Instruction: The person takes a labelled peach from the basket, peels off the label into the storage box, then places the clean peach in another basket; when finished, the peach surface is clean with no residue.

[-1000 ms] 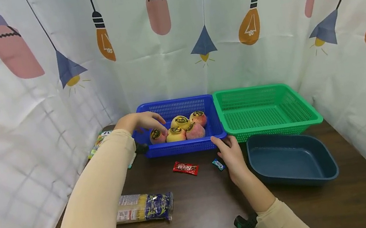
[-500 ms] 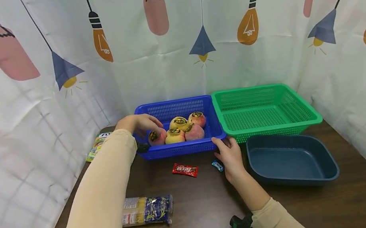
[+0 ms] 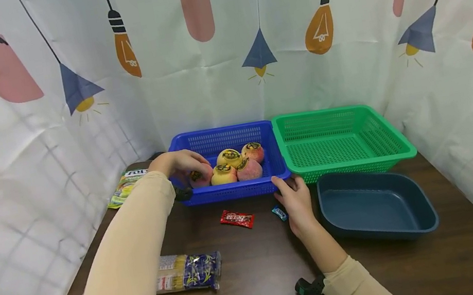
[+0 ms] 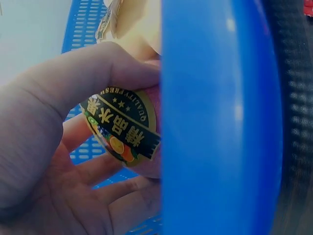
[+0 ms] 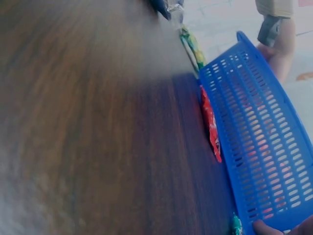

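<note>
In the head view, a blue plastic basket [image 3: 230,191] holds several peaches with dark stickers. My left hand [image 3: 185,162] reaches over its left side and holds the leftmost peach [image 3: 206,174]. Seen from the left wrist, the thumb lies across the top of this stickered peach [image 4: 151,105], and the fingers curl beneath it; the basket's rim [image 4: 220,117] hides the fingertips. My right hand [image 3: 299,205] grips the basket's front right corner, thumb on the wall and fingers partly hidden. The right wrist view catches just its thumb [image 5: 266,228] at the basket's edge.
A green basket [image 3: 353,169] adjoins the blue one on the right, behind a dark blue tub [image 3: 380,235]. On the table lie a red wrapper [image 3: 236,219], a small blue packet [image 3: 279,213], a spaghetti pack [image 3: 189,272] and a green-yellow bag [image 3: 123,188].
My left hand has come down from above the leftmost peach and its fingers have closed round it. The right hand has stayed at the basket's corner. The head view has shifted slightly.
</note>
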Demonstrator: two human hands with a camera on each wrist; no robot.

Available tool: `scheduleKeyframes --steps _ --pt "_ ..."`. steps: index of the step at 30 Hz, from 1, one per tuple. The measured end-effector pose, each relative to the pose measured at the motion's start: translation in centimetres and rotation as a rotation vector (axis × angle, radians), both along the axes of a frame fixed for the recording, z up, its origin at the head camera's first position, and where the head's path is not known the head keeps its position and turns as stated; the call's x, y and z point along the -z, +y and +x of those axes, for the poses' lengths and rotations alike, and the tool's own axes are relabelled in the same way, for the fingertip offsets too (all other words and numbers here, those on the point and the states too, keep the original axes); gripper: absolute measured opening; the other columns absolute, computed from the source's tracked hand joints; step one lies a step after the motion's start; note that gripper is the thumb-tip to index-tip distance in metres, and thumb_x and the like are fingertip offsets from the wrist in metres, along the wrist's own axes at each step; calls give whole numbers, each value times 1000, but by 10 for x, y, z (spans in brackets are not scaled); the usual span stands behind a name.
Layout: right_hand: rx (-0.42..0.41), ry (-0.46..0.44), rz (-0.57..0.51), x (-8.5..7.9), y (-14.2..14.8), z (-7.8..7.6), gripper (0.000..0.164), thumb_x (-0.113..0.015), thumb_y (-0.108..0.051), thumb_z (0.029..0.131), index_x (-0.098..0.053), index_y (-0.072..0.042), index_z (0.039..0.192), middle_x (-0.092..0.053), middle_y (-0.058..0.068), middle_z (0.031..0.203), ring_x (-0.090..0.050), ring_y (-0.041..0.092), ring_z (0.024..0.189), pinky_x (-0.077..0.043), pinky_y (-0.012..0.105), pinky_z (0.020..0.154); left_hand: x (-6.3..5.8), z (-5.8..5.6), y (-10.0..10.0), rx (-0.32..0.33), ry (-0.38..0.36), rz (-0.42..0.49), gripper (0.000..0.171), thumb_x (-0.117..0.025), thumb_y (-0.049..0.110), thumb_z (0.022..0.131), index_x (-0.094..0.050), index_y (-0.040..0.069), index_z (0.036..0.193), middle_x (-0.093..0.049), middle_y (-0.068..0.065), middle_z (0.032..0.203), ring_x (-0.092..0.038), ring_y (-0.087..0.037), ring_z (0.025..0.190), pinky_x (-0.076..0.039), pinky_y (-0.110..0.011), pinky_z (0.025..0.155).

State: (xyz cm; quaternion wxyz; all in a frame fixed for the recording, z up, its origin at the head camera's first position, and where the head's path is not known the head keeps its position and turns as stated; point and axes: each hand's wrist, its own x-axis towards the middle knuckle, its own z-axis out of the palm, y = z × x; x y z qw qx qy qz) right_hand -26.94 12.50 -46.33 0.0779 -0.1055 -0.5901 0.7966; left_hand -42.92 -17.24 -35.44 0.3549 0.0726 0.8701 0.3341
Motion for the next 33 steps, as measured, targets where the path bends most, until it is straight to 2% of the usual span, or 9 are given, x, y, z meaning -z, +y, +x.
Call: scheduleKeyframes --steps 6,11,14,17,20,24,26,28,33 --pt "6 13 -13 2 0 0 73 -77 -24 105 -42 -1 165 -51 25 166 -50 37 156 -44 59 128 -9 6 -2 -40 36 -22 58 -79 30 100 -64 7 152 -61 -19 154 -66 -36 125 -57 -65 112" --pt "11 9 -10 3 0 0 73 -76 -23 105 -42 -1 165 -51 24 166 -51 37 156 -43 57 129 -21 17 1 -93 97 -32 54 -80 27 97 -68 8 146 -67 -15 140 -68 -28 106 -63 -59 103" --pt "10 7 -5 3 1 0 72 -75 -24 106 -42 -1 165 -51 24 166 -51 36 156 -43 56 129 -26 22 2 -93 175 -37 55 -79 29 95 -67 9 145 -67 -14 138 -66 -25 98 -65 -54 96" --pt "7 1 5 2 2 -1 73 -76 -25 105 -42 -2 165 -51 23 165 -51 35 156 -43 55 129 -29 26 4 -103 268 -56 56 -78 35 95 -67 10 144 -65 -15 143 -66 -27 103 -66 -52 92" --pt "7 -9 16 0 2 -1 75 -77 -28 105 -42 -2 166 -52 21 165 -52 34 155 -44 55 129 -32 32 8 -147 354 -66 58 -78 41 95 -67 13 144 -61 -16 146 -66 -30 107 -67 -51 85" --pt "6 -17 17 -2 2 -1 76 -78 -29 104 -41 -2 166 -52 21 165 -53 34 155 -44 55 129 -38 42 17 -180 483 -40 58 -81 42 92 -69 15 143 -65 -18 137 -66 -30 98 -64 -44 72" --pt "1 -14 15 -2 2 0 76 -77 -28 105 -41 -2 166 -52 21 166 -52 35 155 -43 55 129 -40 50 22 -178 559 -11 58 -83 41 91 -71 16 142 -68 -18 135 -68 -31 100 -63 -43 74" --pt "-3 -14 24 -3 2 0 76 -76 -29 105 -41 -1 166 -51 22 166 -52 36 156 -43 55 130 -41 59 27 -180 610 40 58 -85 39 90 -72 17 142 -71 -18 135 -68 -33 110 -64 -45 82" --pt "-11 -14 47 -2 3 2 75 -76 -31 106 -41 -2 166 -51 22 167 -51 36 156 -41 56 130 -42 83 41 -189 652 191 64 -91 36 88 -69 21 146 -70 -14 138 -65 -35 124 -62 -52 98"
